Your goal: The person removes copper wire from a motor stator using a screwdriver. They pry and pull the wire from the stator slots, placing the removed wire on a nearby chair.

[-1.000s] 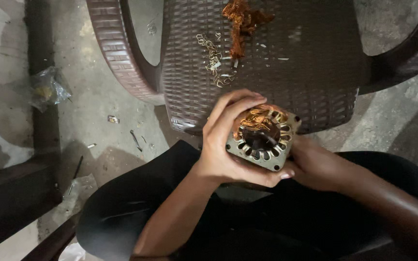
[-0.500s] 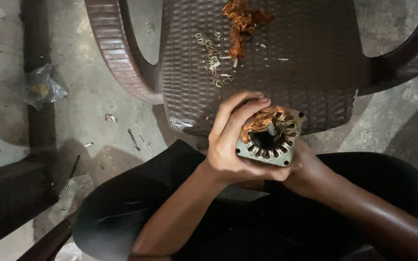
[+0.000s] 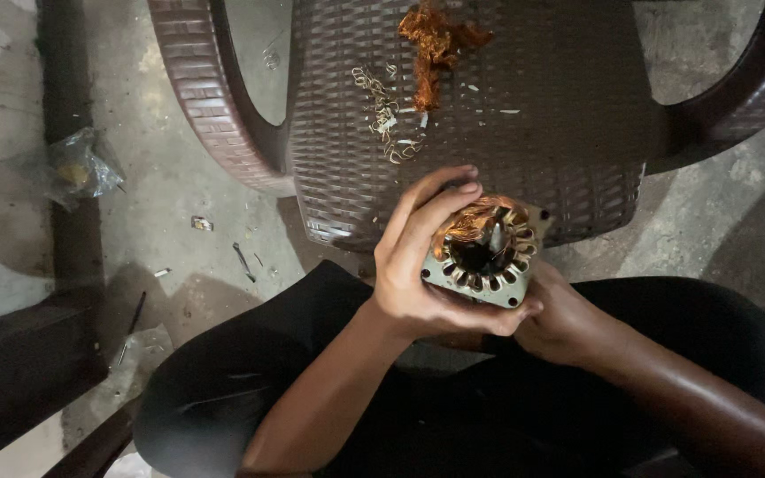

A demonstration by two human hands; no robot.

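My left hand (image 3: pixel 422 265) wraps around a small metal motor stator (image 3: pixel 487 257), fingers over its top edge and thumb under its near side. Copper winding (image 3: pixel 475 217) bulges out of the stator's slotted core at the top. My right hand (image 3: pixel 560 319) supports the stator from below and behind, mostly hidden by it. A thin metal tool tip seems to stick into the core's centre; what holds it is hidden. I hold the part over my lap, in front of a brown woven plastic chair (image 3: pixel 577 115).
On the chair seat lie a clump of pulled copper wire (image 3: pixel 431 40) and a scatter of pale wire scraps (image 3: pixel 382 115). A crumpled plastic bag (image 3: pixel 77 168) and small debris (image 3: pixel 201 224) lie on the concrete floor at left. My dark trousers fill the bottom.
The stator has shifted slightly right and down in my hands and tilted. My left fingers have moved over the copper winding. The right hand stays beneath it.
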